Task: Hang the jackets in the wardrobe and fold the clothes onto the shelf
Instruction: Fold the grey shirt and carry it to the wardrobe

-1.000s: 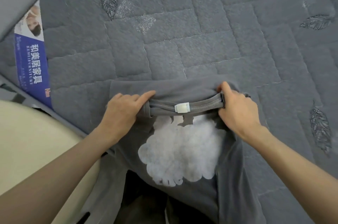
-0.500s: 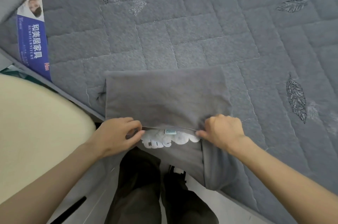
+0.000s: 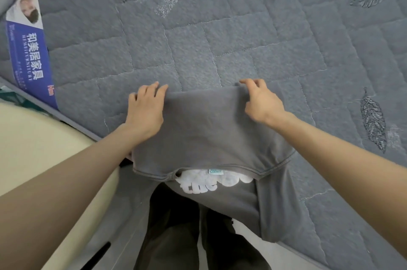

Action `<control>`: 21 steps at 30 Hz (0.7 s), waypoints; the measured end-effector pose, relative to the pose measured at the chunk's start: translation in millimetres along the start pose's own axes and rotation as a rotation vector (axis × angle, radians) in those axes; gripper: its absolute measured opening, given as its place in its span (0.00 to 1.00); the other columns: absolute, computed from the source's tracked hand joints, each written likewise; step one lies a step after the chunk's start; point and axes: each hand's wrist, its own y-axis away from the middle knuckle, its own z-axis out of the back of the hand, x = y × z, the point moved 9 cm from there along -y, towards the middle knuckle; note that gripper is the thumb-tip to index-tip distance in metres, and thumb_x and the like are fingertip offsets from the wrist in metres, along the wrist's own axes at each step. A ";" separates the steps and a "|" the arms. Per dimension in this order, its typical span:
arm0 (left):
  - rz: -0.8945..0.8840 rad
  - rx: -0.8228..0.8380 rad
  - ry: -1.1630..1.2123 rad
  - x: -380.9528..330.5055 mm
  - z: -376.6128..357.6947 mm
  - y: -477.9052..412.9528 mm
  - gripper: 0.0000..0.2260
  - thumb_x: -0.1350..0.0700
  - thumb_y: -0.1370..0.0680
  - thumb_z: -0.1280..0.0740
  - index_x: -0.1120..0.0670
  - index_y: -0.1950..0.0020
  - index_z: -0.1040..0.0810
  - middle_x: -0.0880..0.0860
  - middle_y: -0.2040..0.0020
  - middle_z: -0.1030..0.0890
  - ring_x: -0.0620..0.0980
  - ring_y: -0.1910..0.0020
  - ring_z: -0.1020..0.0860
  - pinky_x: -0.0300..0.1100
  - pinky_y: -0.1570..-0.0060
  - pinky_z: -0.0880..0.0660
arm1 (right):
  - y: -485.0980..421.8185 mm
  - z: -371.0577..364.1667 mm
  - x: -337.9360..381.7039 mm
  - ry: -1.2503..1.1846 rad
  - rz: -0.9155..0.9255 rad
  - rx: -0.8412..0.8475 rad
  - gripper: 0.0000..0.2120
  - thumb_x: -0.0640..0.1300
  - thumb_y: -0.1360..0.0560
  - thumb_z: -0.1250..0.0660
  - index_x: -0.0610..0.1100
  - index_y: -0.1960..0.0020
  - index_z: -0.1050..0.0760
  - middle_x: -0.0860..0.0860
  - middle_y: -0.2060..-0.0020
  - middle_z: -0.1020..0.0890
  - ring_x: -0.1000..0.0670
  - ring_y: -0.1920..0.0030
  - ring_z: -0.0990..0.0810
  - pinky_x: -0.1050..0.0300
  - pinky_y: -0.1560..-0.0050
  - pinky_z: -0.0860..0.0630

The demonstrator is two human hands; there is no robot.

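Seeing my left hand flat, fingers straight, on the grey T-shirt; right hand pinches its far fold on the mattress.

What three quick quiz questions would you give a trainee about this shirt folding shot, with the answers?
1. True or false: the grey T-shirt lies wholly on the mattress.
2. The right hand pinches the shirt at: A its far right corner, B its collar, C its hanging end.
3. What colour is the print on the shirt?

Key: 1 false, its near end hangs over the edge; 2 A; 3 white.
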 end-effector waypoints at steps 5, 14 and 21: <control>-0.051 0.077 -0.116 15.3 -4.1 -23.9 0.15 0.51 0.20 0.38 0.55 0.35 0.33 0.54 0.40 0.27 0.55 0.40 0.28 0.50 0.39 0.39 | -36.0 -4.5 -10.5 0.170 -0.071 0.107 0.22 0.40 0.27 0.32 0.43 0.35 0.33 0.40 0.38 0.34 0.35 0.44 0.24 0.47 0.47 0.26; -0.208 -0.032 -0.254 13.4 63.9 -81.9 0.08 0.54 0.18 0.44 0.58 0.44 0.33 0.58 0.46 0.27 0.59 0.47 0.26 0.49 0.52 0.34 | -53.7 51.0 4.2 0.184 -0.064 -0.051 0.12 0.39 0.22 0.39 0.38 0.40 0.36 0.36 0.43 0.29 0.32 0.46 0.24 0.44 0.50 0.28; -0.157 -0.306 -0.268 8.3 164.2 -155.6 0.10 0.67 0.24 0.45 0.60 0.45 0.33 0.62 0.46 0.29 0.62 0.46 0.30 0.52 0.51 0.37 | -97.5 145.4 33.1 -0.008 -0.134 -0.344 0.18 0.30 0.24 0.42 0.34 0.35 0.39 0.35 0.36 0.36 0.32 0.48 0.24 0.50 0.56 0.35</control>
